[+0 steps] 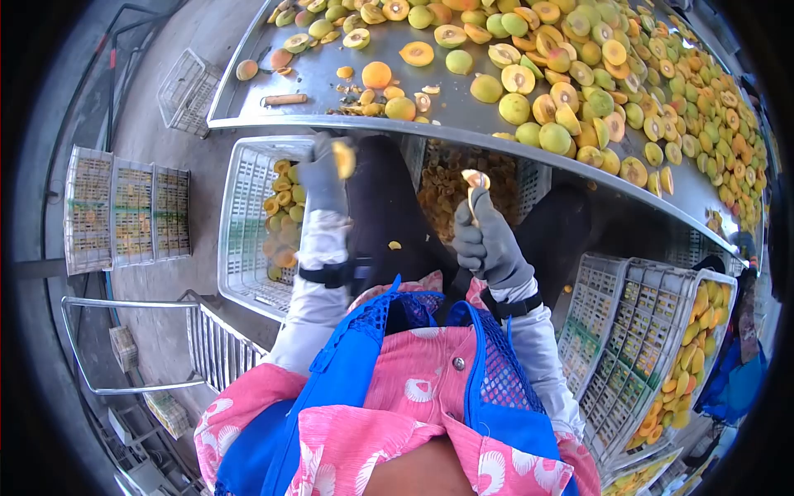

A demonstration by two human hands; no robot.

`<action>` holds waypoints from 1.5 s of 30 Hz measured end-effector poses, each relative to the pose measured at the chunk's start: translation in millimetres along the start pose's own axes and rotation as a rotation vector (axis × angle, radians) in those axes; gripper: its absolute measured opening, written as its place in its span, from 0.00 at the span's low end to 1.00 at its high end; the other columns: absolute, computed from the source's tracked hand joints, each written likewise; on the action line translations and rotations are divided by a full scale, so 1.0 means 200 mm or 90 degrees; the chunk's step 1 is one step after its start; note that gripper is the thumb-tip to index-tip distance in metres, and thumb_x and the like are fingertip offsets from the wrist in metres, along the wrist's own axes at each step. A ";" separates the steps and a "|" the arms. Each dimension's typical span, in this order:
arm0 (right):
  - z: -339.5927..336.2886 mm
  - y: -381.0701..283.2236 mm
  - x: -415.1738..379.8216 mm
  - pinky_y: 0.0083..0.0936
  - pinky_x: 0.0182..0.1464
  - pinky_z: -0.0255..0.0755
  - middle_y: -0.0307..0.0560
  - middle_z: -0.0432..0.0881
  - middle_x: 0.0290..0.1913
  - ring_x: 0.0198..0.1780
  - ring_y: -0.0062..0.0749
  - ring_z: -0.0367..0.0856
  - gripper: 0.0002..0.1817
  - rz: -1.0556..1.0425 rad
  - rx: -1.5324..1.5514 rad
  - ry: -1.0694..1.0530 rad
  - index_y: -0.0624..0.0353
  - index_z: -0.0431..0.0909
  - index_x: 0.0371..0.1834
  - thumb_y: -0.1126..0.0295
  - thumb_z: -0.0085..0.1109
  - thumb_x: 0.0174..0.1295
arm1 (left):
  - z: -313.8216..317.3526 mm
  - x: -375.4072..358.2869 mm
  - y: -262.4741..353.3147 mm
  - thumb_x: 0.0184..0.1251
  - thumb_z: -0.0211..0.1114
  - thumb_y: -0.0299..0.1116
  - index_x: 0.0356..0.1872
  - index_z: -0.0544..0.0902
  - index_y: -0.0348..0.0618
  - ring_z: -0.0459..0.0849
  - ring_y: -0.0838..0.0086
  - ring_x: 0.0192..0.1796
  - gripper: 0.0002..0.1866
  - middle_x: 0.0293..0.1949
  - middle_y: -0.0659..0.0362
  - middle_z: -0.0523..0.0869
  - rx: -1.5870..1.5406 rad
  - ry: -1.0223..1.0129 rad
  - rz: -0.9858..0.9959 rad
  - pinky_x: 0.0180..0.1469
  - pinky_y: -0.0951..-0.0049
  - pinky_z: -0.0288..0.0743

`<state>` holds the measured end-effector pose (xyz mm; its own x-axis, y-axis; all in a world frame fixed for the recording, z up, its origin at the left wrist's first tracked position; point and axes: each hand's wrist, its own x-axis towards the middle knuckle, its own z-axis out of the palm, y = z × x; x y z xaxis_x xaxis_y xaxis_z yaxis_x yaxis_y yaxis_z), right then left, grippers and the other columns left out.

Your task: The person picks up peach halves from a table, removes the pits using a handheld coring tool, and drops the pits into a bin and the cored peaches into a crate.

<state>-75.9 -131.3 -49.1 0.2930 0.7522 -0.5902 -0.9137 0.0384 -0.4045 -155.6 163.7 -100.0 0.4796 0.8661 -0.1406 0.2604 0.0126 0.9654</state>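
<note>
My left hand (321,175), in a grey glove and blurred by motion, holds a peach half (343,159) by its edge, above a white crate (233,207) with peach halves (284,213) in it. My right hand (495,248), also gloved, is closed in a fist round a small pitting knife, whose handle is mostly hidden. At the knife's tip, above the thumb, sits a pale piece of fruit or pit (475,178). In front of both hands stands a metal table (322,116) heaped with whole and cut peaches (571,95).
Between my knees is a crate of brown pits and scraps (463,186). Stacked crates (637,339) of peach halves stand at the right, more crates (128,211) at the left. A metal-framed chair (136,388) is behind left. A wooden-handled tool (285,99) lies on the table.
</note>
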 end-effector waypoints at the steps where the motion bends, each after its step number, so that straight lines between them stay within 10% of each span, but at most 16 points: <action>1: -0.01 0.01 0.02 0.16 0.14 0.45 0.26 0.54 0.16 0.13 0.12 0.48 0.26 -0.001 -0.002 -0.007 0.48 0.66 0.31 0.36 0.41 0.71 | -0.17 0.14 -0.08 0.66 0.64 0.48 0.41 0.85 0.42 0.86 0.60 0.35 0.18 0.39 0.48 0.87 0.358 0.100 0.143 0.38 0.63 0.80; 5: 0.03 0.00 0.10 0.18 0.13 0.56 0.30 0.62 0.16 0.11 0.15 0.56 0.24 -0.049 -0.178 0.178 0.53 0.68 0.31 0.43 0.44 0.73 | -0.12 0.24 0.09 0.54 0.72 0.38 0.44 0.87 0.44 0.81 0.55 0.53 0.17 0.47 0.45 0.85 0.464 0.246 0.505 0.60 0.60 0.71; 13: -0.26 0.04 0.22 0.22 0.17 0.65 0.36 0.70 0.20 0.17 0.21 0.69 0.21 -0.409 -0.594 0.324 0.55 0.75 0.40 0.48 0.46 0.73 | 0.64 0.61 0.41 0.53 0.72 0.45 0.44 0.80 0.38 0.84 0.49 0.47 0.24 0.44 0.45 0.86 0.655 -0.161 0.269 0.49 0.54 0.77; 15: -0.29 -0.07 0.36 0.24 0.18 0.66 0.41 0.72 0.20 0.18 0.23 0.72 0.20 -0.444 -1.026 0.465 0.59 0.74 0.39 0.50 0.49 0.72 | 0.64 0.58 0.38 0.53 0.73 0.47 0.49 0.78 0.38 0.85 0.52 0.44 0.28 0.42 0.45 0.86 0.556 -0.133 0.298 0.49 0.56 0.78; 17: -0.33 -0.10 0.43 0.33 0.25 0.71 0.53 0.76 0.22 0.22 0.38 0.78 0.21 -0.436 -1.041 0.508 0.62 0.73 0.38 0.52 0.52 0.71 | 0.62 0.49 0.40 0.60 0.70 0.43 0.52 0.76 0.39 0.86 0.61 0.44 0.24 0.42 0.49 0.85 0.264 -0.145 0.191 0.43 0.63 0.81; 21: -0.23 -0.08 0.30 0.33 0.24 0.71 0.52 0.75 0.20 0.19 0.39 0.76 0.19 -0.352 -0.868 0.472 0.62 0.73 0.38 0.53 0.53 0.71 | 0.46 0.14 0.41 0.69 0.63 0.39 0.52 0.76 0.38 0.85 0.69 0.42 0.17 0.43 0.53 0.84 -0.395 -0.439 -0.024 0.37 0.72 0.81; 23: -0.06 -0.07 0.14 0.50 0.39 0.74 0.70 0.81 0.33 0.39 0.68 0.79 0.18 -0.341 -0.864 0.405 0.64 0.74 0.39 0.56 0.55 0.69 | 0.44 0.03 0.40 0.60 0.74 0.36 0.64 0.64 0.29 0.83 0.65 0.52 0.37 0.53 0.49 0.81 -0.143 -0.502 0.371 0.53 0.68 0.78; 24: -0.10 -0.01 0.15 0.41 0.29 0.74 0.60 0.81 0.27 0.28 0.56 0.82 0.15 -0.357 -0.798 0.378 0.62 0.74 0.38 0.58 0.55 0.70 | 0.46 0.00 0.38 0.60 0.74 0.36 0.64 0.64 0.29 0.83 0.65 0.52 0.37 0.53 0.49 0.81 -0.148 -0.507 0.368 0.53 0.68 0.78; 27: 0.20 -0.12 -0.06 0.28 0.20 0.68 0.44 0.76 0.20 0.18 0.30 0.76 0.16 -0.244 -0.411 0.247 0.59 0.74 0.36 0.56 0.53 0.72 | 0.54 -0.06 0.32 0.74 0.54 0.55 0.60 0.70 0.29 0.83 0.69 0.46 0.33 0.49 0.52 0.82 -0.599 -0.795 -0.186 0.49 0.73 0.78; 28: 0.24 -0.14 -0.09 0.18 0.15 0.61 0.33 0.69 0.19 0.17 0.12 0.66 0.16 -0.226 -0.382 0.241 0.57 0.74 0.36 0.55 0.50 0.73 | 0.56 -0.28 0.45 0.77 0.42 0.60 0.56 0.75 0.33 0.83 0.70 0.42 0.35 0.47 0.54 0.83 -0.288 -0.539 -0.018 0.44 0.73 0.79; 31: 0.23 -0.11 -0.06 0.20 0.15 0.62 0.34 0.70 0.19 0.15 0.15 0.66 0.17 -0.302 -0.385 0.223 0.57 0.74 0.38 0.54 0.49 0.74 | 0.65 -0.34 0.39 0.79 0.41 0.56 0.54 0.77 0.36 0.83 0.74 0.41 0.30 0.45 0.55 0.83 -0.462 -0.605 -0.105 0.43 0.73 0.79; 32: 0.20 -0.09 -0.06 0.19 0.16 0.62 0.35 0.71 0.20 0.16 0.15 0.66 0.15 -0.317 -0.390 0.234 0.58 0.74 0.41 0.56 0.50 0.74 | 0.65 -0.39 0.38 0.79 0.41 0.57 0.53 0.78 0.38 0.82 0.75 0.44 0.30 0.45 0.56 0.83 -0.295 -0.560 0.085 0.47 0.75 0.78; 39: 0.13 -0.09 0.01 0.22 0.21 0.67 0.41 0.77 0.29 0.24 0.16 0.74 0.14 -0.596 -0.362 0.367 0.60 0.74 0.48 0.61 0.58 0.70 | 0.62 -0.43 0.38 0.78 0.45 0.54 0.55 0.77 0.36 0.79 0.75 0.50 0.29 0.46 0.56 0.82 -0.165 -0.509 0.033 0.55 0.76 0.73; 41: 0.15 -0.11 0.01 0.24 0.23 0.68 0.40 0.76 0.30 0.25 0.17 0.73 0.16 -0.563 -0.260 0.322 0.58 0.74 0.47 0.57 0.58 0.69 | 0.59 -0.49 0.44 0.79 0.48 0.45 0.54 0.76 0.35 0.79 0.74 0.43 0.21 0.49 0.57 0.81 0.022 -0.528 0.354 0.51 0.71 0.74; 45: 0.18 -0.17 -0.05 0.19 0.21 0.65 0.37 0.72 0.25 0.19 0.18 0.65 0.19 -0.310 0.027 0.088 0.54 0.73 0.42 0.48 0.53 0.70 | 0.60 -0.57 0.51 0.79 0.48 0.42 0.57 0.74 0.35 0.80 0.72 0.47 0.20 0.54 0.57 0.80 -0.237 -0.391 0.281 0.52 0.71 0.74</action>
<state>-57.8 -116.1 -3.5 0.7195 0.5460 -0.4292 -0.6721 0.3918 -0.6282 -82.7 6.1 -12.8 0.8710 0.4057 0.2769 -0.3001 -0.0066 0.9539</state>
